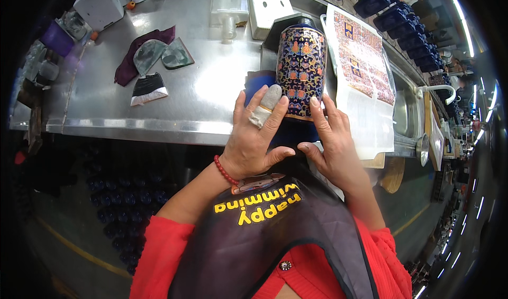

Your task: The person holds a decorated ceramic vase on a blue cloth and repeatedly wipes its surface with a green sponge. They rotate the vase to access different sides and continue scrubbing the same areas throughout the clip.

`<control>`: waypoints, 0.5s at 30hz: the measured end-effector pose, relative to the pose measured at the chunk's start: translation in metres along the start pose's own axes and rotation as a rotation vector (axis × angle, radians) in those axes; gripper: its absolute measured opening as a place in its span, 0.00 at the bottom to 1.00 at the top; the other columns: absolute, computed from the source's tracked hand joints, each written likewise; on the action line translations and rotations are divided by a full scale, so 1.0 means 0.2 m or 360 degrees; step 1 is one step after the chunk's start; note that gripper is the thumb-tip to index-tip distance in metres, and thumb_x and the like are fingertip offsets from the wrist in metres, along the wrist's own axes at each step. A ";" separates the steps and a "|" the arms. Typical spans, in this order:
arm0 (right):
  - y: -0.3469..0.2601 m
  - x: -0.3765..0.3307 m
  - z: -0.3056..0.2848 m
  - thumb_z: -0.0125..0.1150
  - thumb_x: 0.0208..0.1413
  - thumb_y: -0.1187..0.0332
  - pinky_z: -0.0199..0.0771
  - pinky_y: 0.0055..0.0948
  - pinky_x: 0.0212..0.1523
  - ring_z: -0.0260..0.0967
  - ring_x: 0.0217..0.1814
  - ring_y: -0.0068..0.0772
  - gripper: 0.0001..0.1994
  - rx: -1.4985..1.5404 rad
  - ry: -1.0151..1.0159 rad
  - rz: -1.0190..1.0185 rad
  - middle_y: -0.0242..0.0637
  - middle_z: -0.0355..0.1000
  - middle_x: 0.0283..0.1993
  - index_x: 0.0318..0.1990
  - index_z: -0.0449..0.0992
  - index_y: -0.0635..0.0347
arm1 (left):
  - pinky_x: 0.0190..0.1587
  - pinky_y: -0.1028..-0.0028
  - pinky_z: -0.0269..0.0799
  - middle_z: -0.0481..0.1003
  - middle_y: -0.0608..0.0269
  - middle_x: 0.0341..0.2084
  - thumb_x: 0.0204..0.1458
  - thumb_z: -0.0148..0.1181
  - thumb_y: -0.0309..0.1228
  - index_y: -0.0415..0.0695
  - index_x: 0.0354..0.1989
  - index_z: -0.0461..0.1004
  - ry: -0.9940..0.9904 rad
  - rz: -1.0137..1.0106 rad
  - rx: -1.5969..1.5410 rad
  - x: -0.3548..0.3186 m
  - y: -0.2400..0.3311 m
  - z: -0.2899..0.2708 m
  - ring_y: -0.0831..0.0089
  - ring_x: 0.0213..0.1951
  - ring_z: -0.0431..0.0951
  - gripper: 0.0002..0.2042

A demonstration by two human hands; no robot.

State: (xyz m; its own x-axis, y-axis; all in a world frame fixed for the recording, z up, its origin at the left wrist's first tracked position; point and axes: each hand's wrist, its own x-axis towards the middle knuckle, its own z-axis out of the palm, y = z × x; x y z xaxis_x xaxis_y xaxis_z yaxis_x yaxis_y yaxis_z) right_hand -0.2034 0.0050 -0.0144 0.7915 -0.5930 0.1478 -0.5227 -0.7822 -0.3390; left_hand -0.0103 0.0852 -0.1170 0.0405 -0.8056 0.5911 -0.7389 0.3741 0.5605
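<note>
A dark blue cylindrical vase with orange and pink flower patterns lies on its side at the edge of a steel table, resting on a dark blue cloth. My left hand presses against the vase's near left end; its middle finger wears a grey fabric wrap, and a red bead bracelet circles the wrist. My right hand touches the near right end with its fingertips. Both hands hold the vase between them.
A sheet of patterned decals lies right of the vase. On the left of the table are a maroon cloth, grey scrapers and a small brush. White boxes stand behind. Dark blue pots line the far right.
</note>
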 end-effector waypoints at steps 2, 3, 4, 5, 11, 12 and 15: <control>0.00 0.00 0.00 0.74 0.52 0.64 0.66 0.53 0.64 0.61 0.63 0.68 0.40 -0.0034 0.0003 -0.0015 0.70 0.55 0.71 0.74 0.64 0.50 | 0.73 0.39 0.38 0.65 0.42 0.68 0.59 0.51 0.65 0.39 0.73 0.60 -0.0027 0.0028 0.0040 0.00 0.00 0.00 0.41 0.71 0.59 0.45; 0.01 0.01 0.00 0.74 0.52 0.64 0.66 0.53 0.64 0.61 0.63 0.68 0.40 -0.0061 0.0004 -0.0030 0.70 0.55 0.71 0.74 0.64 0.49 | 0.74 0.41 0.37 0.65 0.40 0.68 0.59 0.52 0.64 0.38 0.73 0.60 -0.0046 0.0057 0.0081 0.00 -0.01 -0.01 0.41 0.71 0.59 0.45; 0.01 0.01 0.00 0.74 0.52 0.64 0.66 0.53 0.64 0.61 0.64 0.68 0.40 -0.0077 0.0000 -0.0034 0.70 0.56 0.70 0.74 0.64 0.49 | 0.74 0.42 0.36 0.65 0.38 0.68 0.59 0.53 0.64 0.38 0.74 0.59 -0.0066 0.0084 0.0123 0.00 -0.01 -0.01 0.40 0.71 0.60 0.45; 0.01 0.01 0.00 0.74 0.52 0.64 0.66 0.53 0.64 0.61 0.64 0.68 0.40 -0.0096 0.0002 -0.0052 0.70 0.56 0.70 0.74 0.64 0.48 | 0.74 0.41 0.37 0.64 0.40 0.68 0.59 0.52 0.64 0.38 0.74 0.60 -0.0059 0.0086 0.0111 0.00 -0.01 -0.02 0.41 0.71 0.59 0.45; 0.01 0.02 -0.01 0.75 0.51 0.64 0.66 0.53 0.65 0.61 0.64 0.68 0.40 -0.0064 -0.0004 -0.0042 0.70 0.56 0.70 0.73 0.66 0.47 | 0.73 0.39 0.39 0.61 0.41 0.70 0.58 0.51 0.66 0.38 0.75 0.56 0.0031 -0.0027 -0.0185 0.02 -0.02 0.01 0.41 0.72 0.57 0.48; 0.01 0.02 -0.01 0.75 0.51 0.64 0.65 0.53 0.65 0.61 0.64 0.68 0.39 -0.0050 -0.0002 -0.0037 0.70 0.56 0.70 0.73 0.66 0.48 | 0.73 0.38 0.39 0.60 0.40 0.70 0.58 0.51 0.67 0.37 0.75 0.55 0.0022 -0.0028 -0.0154 0.02 -0.01 0.02 0.41 0.72 0.57 0.49; 0.01 0.02 -0.01 0.75 0.50 0.64 0.65 0.53 0.65 0.60 0.65 0.68 0.40 -0.0045 -0.0003 -0.0032 0.70 0.56 0.70 0.73 0.66 0.48 | 0.72 0.38 0.40 0.59 0.39 0.71 0.57 0.51 0.67 0.36 0.76 0.54 -0.0010 -0.0014 -0.0068 0.03 -0.01 0.02 0.40 0.72 0.56 0.50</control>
State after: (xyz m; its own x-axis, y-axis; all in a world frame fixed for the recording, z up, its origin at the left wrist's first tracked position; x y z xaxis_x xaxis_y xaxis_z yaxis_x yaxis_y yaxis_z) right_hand -0.2025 0.0007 -0.0131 0.8025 -0.5767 0.1527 -0.5154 -0.7991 -0.3093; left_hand -0.0111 0.0782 -0.1159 0.0425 -0.8118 0.5824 -0.7092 0.3861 0.5899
